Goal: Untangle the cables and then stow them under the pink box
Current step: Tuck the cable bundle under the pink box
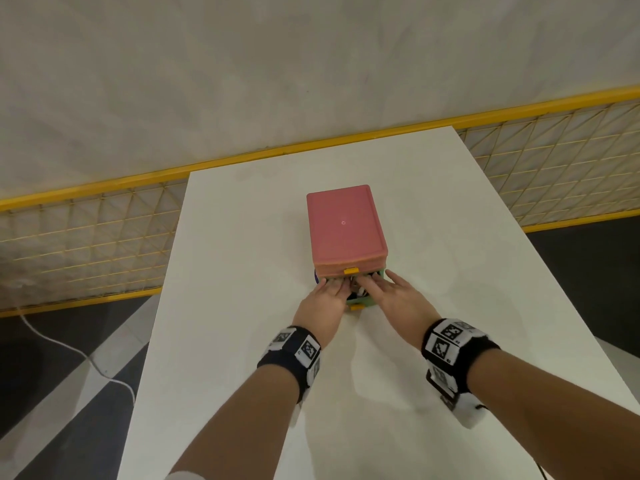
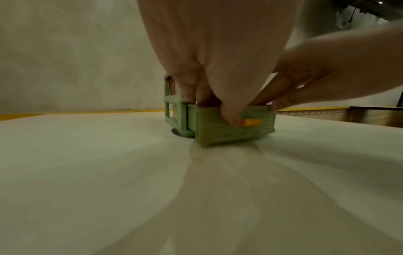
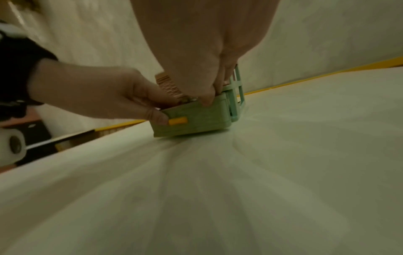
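From the head view, the pink box (image 1: 346,230) stands mid-table with a green drawer (image 1: 362,301) pulled out beneath it; the left hand (image 1: 325,299) and right hand (image 1: 391,296) both reach into the drawer, fingers laid forward over the cables (image 1: 356,289), of which only a dark and white glimpse shows. From the left wrist, the left fingers dip into the drawer (image 2: 233,127) while the thumb (image 2: 231,117) presses its front beside the yellow tab (image 2: 251,122). From the right wrist, the right fingers tuck inside the rim likewise. Best to press every loop below the rim before sliding the drawer shut, or one may jam. The white table (image 1: 242,341) stands by a yellow mesh fence (image 1: 86,237) and a pale wall.
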{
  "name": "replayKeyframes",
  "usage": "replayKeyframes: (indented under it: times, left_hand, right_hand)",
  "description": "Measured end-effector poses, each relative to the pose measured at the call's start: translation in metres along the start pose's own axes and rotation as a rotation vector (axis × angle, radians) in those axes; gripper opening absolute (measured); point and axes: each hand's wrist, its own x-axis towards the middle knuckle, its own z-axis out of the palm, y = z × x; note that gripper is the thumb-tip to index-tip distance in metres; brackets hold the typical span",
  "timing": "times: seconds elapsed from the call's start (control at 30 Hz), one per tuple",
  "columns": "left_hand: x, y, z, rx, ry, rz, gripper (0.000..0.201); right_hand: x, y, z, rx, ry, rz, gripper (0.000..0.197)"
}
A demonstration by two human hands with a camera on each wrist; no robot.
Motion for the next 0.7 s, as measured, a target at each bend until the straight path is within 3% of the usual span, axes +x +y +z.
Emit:
replayKeyframes:
  times: [0.1,0.2,0.4,0.57,0.7]
  left_hand:
    - [-0.013,0.006,0.007,-0.014,0.075,0.047,0.056]
    - [-0.017,0.009,0.012,-0.018,0.096,0.13,0.047]
    - [-0.01,-0.003,-0.001,0.11,-0.103,0.116,0.068]
    - [-0.014,-0.01,-0.001,0.175,0.142,0.202,0.049]
    - [-0.013,-0.003,-0.001,0.292,0.272,0.166,0.04]
  right_hand:
    - [-0.002,0.002,0.005,-0.075,0.008,-0.05,0.061]
    - [0.005,-0.003,0.011,-0.144,-0.037,-0.077,0.044]
    - [0.014,-0.006,0.006,-0.105,-0.038,-0.06,0.028]
    - [0.011,-0.007,0.001,-0.08,-0.08,0.0,0.027]
    - [0.014,-0.014,0.002,-0.073,-0.059,0.054,0.026]
